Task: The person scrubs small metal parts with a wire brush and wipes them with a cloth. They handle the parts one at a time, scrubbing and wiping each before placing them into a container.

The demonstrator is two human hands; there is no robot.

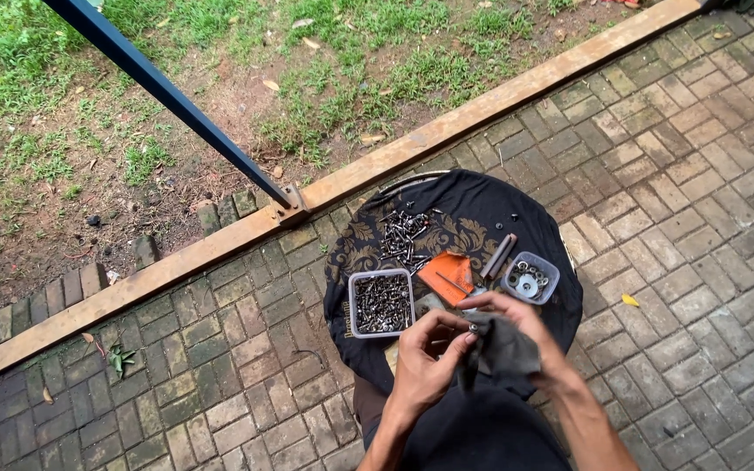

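My left hand (425,362) pinches a small metal part (473,329) at its fingertips. My right hand (525,336) grips a dark grey rag (503,353) and presses it against that part. Both hands hover over the near edge of a round stool covered with a black patterned cloth (473,201). On the cloth lie a clear square tub of screws (381,303), a loose pile of bolts (405,234), an orange piece (447,276), a grey cylindrical tool (499,255) and a small tub of washers (530,279).
Brick paving (682,174) surrounds the stool. A wooden beam (447,131) borders the paving, with grass and dirt beyond. A dark blue metal pole (176,100) slants down to a bracket on the beam. My dark trousers (473,432) show below.
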